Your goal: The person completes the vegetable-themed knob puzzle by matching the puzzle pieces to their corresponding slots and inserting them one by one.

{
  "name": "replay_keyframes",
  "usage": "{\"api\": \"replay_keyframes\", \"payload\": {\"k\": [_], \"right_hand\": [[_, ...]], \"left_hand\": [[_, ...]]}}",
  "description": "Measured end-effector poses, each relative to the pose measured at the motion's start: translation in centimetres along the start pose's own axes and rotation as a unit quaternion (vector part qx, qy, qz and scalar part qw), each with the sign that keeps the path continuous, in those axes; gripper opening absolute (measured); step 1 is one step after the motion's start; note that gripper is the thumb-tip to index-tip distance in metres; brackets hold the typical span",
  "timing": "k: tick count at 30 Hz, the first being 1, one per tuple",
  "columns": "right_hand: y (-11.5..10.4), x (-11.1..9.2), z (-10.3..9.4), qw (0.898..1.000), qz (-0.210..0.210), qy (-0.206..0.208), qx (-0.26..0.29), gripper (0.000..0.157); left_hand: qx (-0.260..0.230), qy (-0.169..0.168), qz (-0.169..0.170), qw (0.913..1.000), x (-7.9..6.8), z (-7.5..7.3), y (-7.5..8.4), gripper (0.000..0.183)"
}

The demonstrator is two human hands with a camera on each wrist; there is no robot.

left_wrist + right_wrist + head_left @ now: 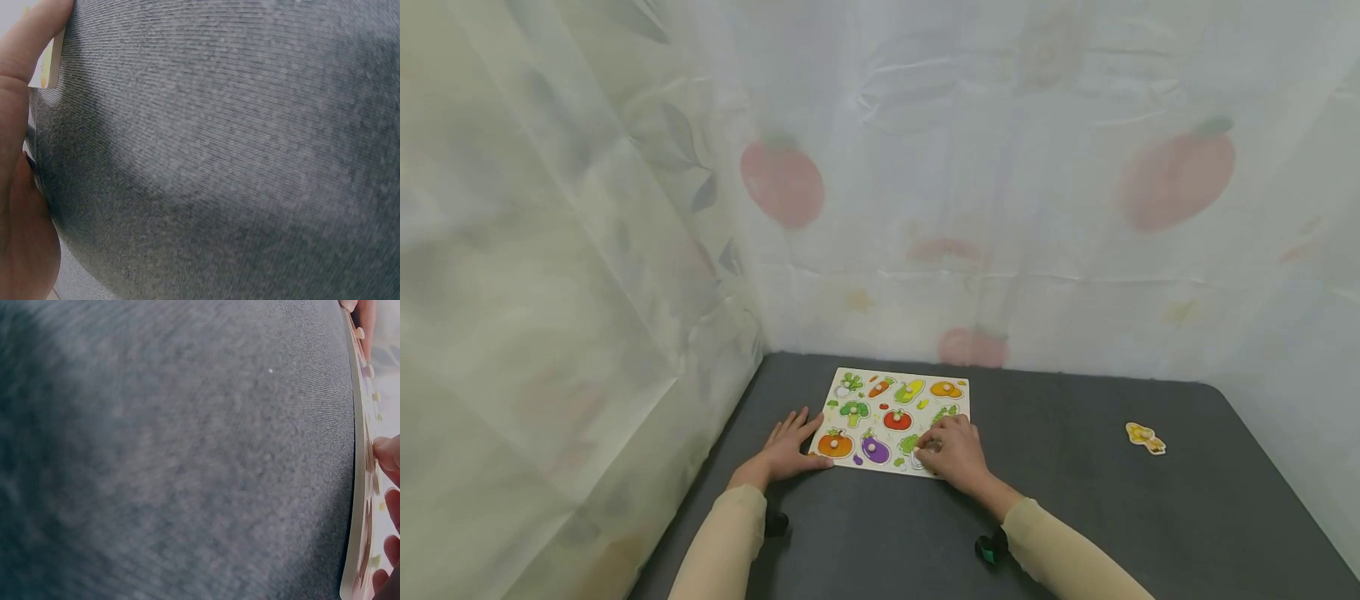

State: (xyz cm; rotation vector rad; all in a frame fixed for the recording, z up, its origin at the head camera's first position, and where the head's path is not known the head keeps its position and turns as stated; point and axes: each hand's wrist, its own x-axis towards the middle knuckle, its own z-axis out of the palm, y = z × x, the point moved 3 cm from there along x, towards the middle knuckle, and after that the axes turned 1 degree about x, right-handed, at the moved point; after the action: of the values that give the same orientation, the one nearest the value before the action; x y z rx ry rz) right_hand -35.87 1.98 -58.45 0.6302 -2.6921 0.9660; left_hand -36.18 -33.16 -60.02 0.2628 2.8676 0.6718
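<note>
A white wooden vegetable puzzle board point(859, 421) lies on the dark table. My left hand point(786, 448) is spread at its lower left corner, the thumb point(31, 40) resting on the edge. At the lower right of the board, my right hand point(958, 450) pinches a green-and-white cabbage piece point(910, 444), partly covered by the fingers. The right thumb point(386, 452) is low against the board in the right wrist view. Beside the cabbage sit an eggplant piece point(876, 450) and a pumpkin piece point(835, 445), with a tomato piece point(897, 420) above.
A loose yellow piece with a white outline point(1145, 437) lies far to the right on the dark table point(1060, 467). Pale curtains with printed fruit point(782, 183) hang behind the table and along its sides.
</note>
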Motion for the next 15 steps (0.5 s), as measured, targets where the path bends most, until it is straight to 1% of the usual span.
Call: {"api": "replay_keyframes", "payload": {"k": [9, 15], "right_hand": [[-0.01, 0.01, -0.04, 1.000, 0.003, -0.009, 0.000, 0.006], [-0.01, 0.08, -0.02, 1.000, 0.005, -0.014, 0.002, 0.006]], "left_hand": [[0.008, -0.004, -0.010, 0.9999, -0.02, -0.05, -0.04, 0.113], [0.003, -0.004, -0.004, 1.0000, -0.12, -0.16, 0.14, 0.111]]}}
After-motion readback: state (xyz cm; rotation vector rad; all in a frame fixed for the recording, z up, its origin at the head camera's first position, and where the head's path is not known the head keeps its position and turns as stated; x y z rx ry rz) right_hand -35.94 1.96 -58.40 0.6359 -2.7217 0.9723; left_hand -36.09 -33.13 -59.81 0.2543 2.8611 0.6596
